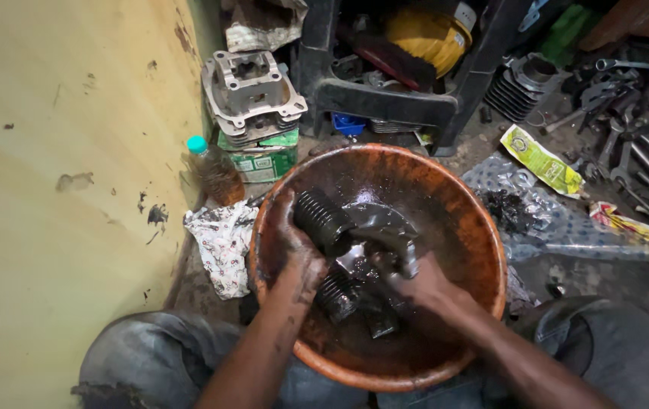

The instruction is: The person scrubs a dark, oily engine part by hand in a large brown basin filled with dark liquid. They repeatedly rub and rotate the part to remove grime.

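A round orange basin [483, 227] stands between my knees and holds dark oily liquid. My left hand [298, 254] grips a black finned engine cylinder [320, 220] at the left of the basin. My right hand [415, 284] is closed around a curved dark metal part [381, 223] joined to that cylinder. Both hands are smeared with black grease. A second finned piece [337, 295] lies half sunk in the liquid under my wrists.
A yellow wall [59, 189] runs along the left. A grey cylinder head [252, 91] sits on a green box, with a teal-capped bottle [214, 170] and a printed rag [222, 242] beside it. Spanners and tools [635, 151], wrappers and a finned cylinder [521, 83] lie right.
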